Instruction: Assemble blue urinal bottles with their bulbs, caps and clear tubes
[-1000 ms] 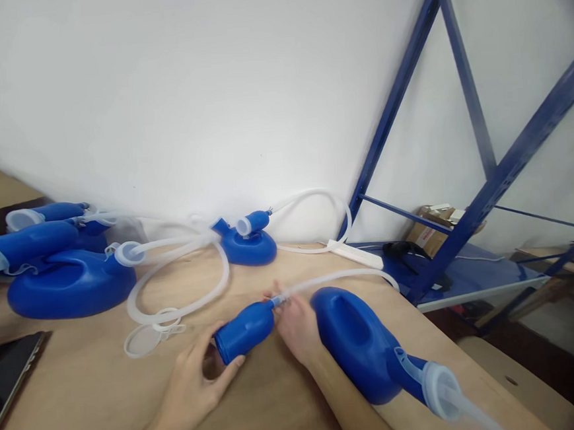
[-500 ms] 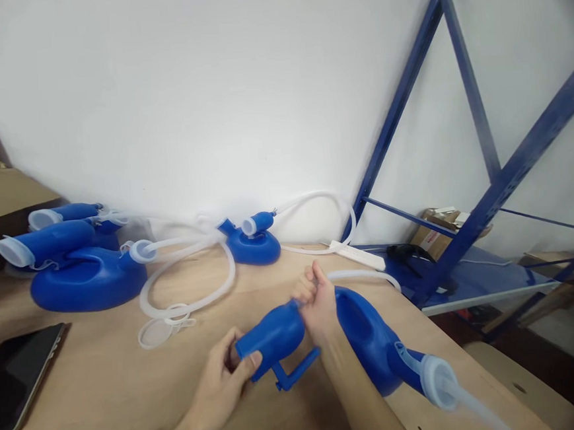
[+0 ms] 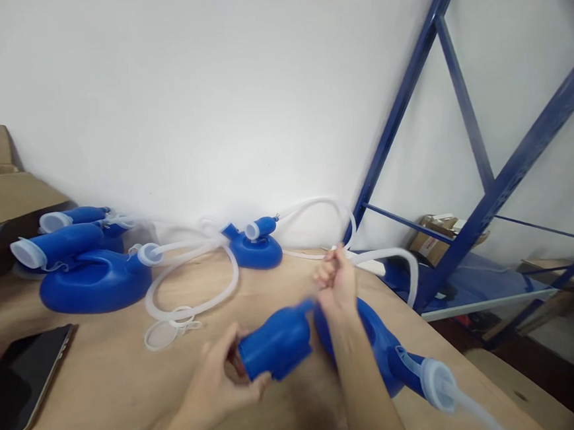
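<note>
The blue cup is tilted above the near middle of the desk, its wide end pinched between thumb and fingers of the left grip. Just beside its narrow end, the right grip is curled; whether it pinches the white hose I cannot tell. A blue bottle crowds the right forearm, near the desk's right edge. Bare wood opens between cup and clear lid; a tablet lies well left.

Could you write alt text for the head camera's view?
A left hand holds a blue bottle-like part over a wooden table; the right hand curls near its narrow end, beside a pale hose. Blue jugs lie nearby.
</note>
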Tool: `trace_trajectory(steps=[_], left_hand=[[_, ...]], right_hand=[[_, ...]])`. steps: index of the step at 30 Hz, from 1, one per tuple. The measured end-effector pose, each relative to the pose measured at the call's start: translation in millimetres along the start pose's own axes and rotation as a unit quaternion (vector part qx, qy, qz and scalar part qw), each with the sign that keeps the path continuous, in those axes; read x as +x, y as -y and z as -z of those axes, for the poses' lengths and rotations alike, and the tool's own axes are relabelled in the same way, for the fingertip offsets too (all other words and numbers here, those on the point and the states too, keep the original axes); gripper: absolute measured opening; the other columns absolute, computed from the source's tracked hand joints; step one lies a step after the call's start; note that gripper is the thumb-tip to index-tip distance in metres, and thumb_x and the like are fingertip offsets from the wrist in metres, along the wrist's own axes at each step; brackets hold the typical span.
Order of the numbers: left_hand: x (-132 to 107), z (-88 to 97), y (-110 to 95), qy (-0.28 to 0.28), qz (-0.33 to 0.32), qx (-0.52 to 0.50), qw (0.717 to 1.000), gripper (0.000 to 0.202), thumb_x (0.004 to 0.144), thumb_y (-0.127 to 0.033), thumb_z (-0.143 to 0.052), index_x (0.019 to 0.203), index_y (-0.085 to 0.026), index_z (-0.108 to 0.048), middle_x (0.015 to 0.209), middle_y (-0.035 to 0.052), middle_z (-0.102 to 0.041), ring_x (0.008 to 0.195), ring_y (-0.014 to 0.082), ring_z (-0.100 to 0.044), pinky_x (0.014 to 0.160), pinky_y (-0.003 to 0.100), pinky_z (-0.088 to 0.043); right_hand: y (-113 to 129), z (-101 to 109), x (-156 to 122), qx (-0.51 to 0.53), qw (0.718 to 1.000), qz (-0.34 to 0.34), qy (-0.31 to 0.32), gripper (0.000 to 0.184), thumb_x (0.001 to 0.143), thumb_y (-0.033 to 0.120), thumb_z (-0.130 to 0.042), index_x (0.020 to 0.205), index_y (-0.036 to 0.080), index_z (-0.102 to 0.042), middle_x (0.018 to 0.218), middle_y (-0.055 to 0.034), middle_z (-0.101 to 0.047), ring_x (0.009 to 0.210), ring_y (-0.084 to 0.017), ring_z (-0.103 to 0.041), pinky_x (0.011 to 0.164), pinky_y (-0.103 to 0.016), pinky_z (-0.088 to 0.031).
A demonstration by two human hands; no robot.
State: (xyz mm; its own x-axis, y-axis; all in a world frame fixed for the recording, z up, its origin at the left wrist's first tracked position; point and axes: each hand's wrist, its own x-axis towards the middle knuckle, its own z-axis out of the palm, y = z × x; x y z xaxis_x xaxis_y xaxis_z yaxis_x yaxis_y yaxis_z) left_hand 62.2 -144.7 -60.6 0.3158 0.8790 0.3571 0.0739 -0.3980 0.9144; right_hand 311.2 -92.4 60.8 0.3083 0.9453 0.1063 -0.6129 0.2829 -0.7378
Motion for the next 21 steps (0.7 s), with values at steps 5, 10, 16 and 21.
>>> trace_trajectory(steps=[5,10,16,21], left_hand=[[-14,42.8,27,-0.039,-0.208,0.3,0.93,0.048,0.076,-0.034,-0.08,0.121,-0.029,-0.064,0.097,0.0022,-0.082,0.074,0.0236,-0.079,0.066,0.029,-0.063],[-9,62.6,41,-0.108,-0.218,0.375,0.895,0.048,0.086,-0.043,-0.073,0.13,-0.03,-0.061,0.114,0.0044,-0.08,0.097,0.029,-0.079,0.08,0.035,-0.065],[-9,66.4,44,-0.143,-0.235,0.409,0.87,0.047,0.087,-0.045,-0.072,0.131,-0.028,-0.061,0.114,0.0058,-0.08,0.096,0.0292,-0.079,0.08,0.036,-0.064],[-9,68.8,51,-0.163,-0.236,0.461,0.84,0.049,0.092,-0.043,-0.067,0.135,-0.024,-0.056,0.113,0.0104,-0.079,0.096,0.0299,-0.077,0.082,0.039,-0.062]], right_hand=[[49,-26,26,-0.002,1.0,0.002,0.001,0.044,0.105,0.043,-0.056,0.069,0.022,-0.043,0.045,0.0151,-0.015,0.037,-0.005,-0.011,0.036,-0.014,-0.023],[56,-107,50,-0.174,0.974,-0.089,0.118,0.04,0.09,0.054,-0.078,0.087,0.021,-0.055,0.052,0.0155,-0.025,0.037,-0.003,-0.016,0.033,-0.014,-0.013],[5,-194,96,-0.381,0.853,-0.093,0.345,0.052,0.084,0.065,-0.076,0.088,0.014,-0.063,0.053,0.0124,-0.038,0.037,-0.003,-0.032,0.036,-0.012,-0.016],[-117,-202,100,-0.546,0.733,-0.081,0.399,0.066,0.074,0.081,-0.071,0.06,0.018,-0.061,0.045,0.008,-0.044,0.04,-0.007,-0.04,0.047,-0.025,-0.042]])
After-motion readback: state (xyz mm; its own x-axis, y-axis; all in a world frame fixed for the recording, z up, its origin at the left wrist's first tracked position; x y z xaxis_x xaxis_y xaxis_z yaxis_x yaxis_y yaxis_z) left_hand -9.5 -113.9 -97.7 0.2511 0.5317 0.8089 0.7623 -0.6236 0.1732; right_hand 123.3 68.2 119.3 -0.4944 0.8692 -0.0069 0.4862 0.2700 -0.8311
